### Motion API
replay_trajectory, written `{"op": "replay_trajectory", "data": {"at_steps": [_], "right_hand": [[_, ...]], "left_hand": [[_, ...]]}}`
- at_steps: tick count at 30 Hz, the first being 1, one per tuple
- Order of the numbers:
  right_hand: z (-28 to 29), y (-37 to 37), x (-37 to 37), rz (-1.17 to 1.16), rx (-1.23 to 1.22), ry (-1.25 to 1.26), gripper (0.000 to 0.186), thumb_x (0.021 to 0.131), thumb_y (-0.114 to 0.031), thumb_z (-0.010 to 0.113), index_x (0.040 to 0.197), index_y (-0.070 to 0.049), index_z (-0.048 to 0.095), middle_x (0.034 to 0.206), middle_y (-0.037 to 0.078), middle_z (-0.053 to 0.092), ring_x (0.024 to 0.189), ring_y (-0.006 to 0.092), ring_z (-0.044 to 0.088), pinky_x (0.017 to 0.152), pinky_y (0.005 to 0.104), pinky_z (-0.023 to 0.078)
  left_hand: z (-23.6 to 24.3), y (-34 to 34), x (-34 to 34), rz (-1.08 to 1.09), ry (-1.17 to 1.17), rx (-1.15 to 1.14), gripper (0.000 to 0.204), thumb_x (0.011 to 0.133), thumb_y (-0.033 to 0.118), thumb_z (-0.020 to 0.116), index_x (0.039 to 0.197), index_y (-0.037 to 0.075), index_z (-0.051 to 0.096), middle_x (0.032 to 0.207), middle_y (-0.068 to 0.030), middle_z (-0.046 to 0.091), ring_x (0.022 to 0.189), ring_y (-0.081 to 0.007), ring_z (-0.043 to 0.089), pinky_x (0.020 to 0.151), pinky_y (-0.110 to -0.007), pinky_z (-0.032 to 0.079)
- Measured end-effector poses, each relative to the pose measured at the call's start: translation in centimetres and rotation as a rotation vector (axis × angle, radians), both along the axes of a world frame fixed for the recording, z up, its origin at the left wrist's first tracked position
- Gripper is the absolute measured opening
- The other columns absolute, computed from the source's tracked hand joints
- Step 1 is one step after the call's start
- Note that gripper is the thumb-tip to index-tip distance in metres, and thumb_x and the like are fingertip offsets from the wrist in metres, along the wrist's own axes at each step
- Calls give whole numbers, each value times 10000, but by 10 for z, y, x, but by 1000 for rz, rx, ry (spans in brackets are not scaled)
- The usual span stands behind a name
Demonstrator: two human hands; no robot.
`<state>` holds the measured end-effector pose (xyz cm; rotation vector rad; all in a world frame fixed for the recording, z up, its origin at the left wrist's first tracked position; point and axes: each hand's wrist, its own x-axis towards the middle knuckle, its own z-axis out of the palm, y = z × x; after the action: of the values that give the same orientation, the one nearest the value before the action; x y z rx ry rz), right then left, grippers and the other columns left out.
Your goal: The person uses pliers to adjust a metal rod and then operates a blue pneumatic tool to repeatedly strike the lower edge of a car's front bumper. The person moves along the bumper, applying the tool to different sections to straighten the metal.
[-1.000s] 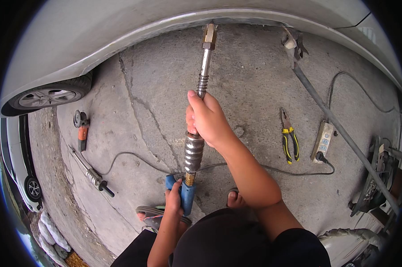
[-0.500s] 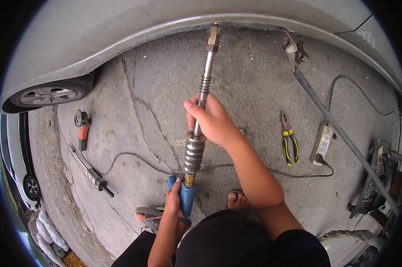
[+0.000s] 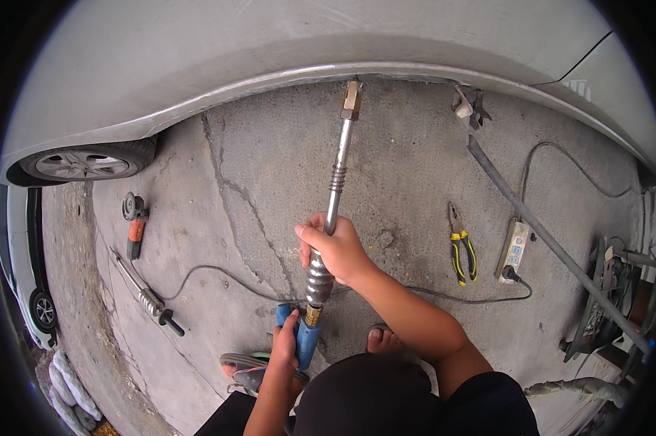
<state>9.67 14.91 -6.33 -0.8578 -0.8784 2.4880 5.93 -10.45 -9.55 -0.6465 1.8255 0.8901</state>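
Note:
A slide hammer dent puller (image 3: pixel 342 142) with a steel shaft, a spring and a brass-coloured hex end stretches from me toward the car's sill (image 3: pixel 299 75). Its tip meets the sill's lower edge; whether it is attached there I cannot tell. My right hand (image 3: pixel 337 249) is closed around the shaft, against the upper end of the ribbed sliding weight (image 3: pixel 319 283). Lower down, my left hand (image 3: pixel 286 341) grips the tool's blue handle (image 3: pixel 308 345), its thumb up along the handle.
On the left lie an orange angle grinder (image 3: pixel 135 227) and a second slide hammer (image 3: pixel 148 294). Yellow-black pliers (image 3: pixel 462 245) and a power strip (image 3: pixel 514 251) are on the right. A clamp (image 3: pixel 470 109) hangs at the sill near a long grey bar (image 3: pixel 553 240). A cable (image 3: pixel 226 273) crosses the concrete.
My right hand has slid down the shaft toward me, from above the weight onto its upper end. Sparks near the tip are gone. The whole view has shifted, showing more of the car.

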Motion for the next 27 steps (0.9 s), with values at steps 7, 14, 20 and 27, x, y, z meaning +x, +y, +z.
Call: {"op": "replay_trajectory", "data": {"at_steps": [7, 14, 20, 27], "right_hand": [[19, 26, -2, -158, -24, 85, 276, 999, -339, 512, 897, -83, 522, 601, 5, 521, 544, 113, 512, 491, 272, 402], [-22, 49, -11, 302, -674, 1146, 609, 962, -686, 352, 635, -175, 291, 498, -85, 209, 394, 58, 195, 370, 252, 230], [1, 4, 10, -107, -122, -101, 389, 1038, -445, 437, 828, -126, 363, 633, -40, 374, 505, 62, 365, 477, 243, 384], [11, 30, 12, -147, 51, -86, 307, 1060, -333, 425, 878, -92, 368, 663, -19, 407, 542, 82, 421, 519, 283, 435]], "left_hand": [[-7, -11, 1, -4, 12, 4, 665, 868, 416, 688, 1226, -75, 418, 1049, -171, 593, 875, -235, 635, 751, -375, 544], [25, 15, 11, -94, -17, -66, 708, 849, 370, 723, 1255, -107, 392, 1035, -165, 604, 828, -229, 655, 700, -372, 563], [9, -28, 15, -76, -148, -14, 494, 886, 369, 660, 1105, -62, 562, 919, -126, 650, 785, -208, 644, 668, -375, 535], [6, -11, 1, -138, -124, -13, 607, 906, 393, 615, 1217, -102, 451, 1004, -154, 620, 847, -208, 622, 724, -366, 531]]}}
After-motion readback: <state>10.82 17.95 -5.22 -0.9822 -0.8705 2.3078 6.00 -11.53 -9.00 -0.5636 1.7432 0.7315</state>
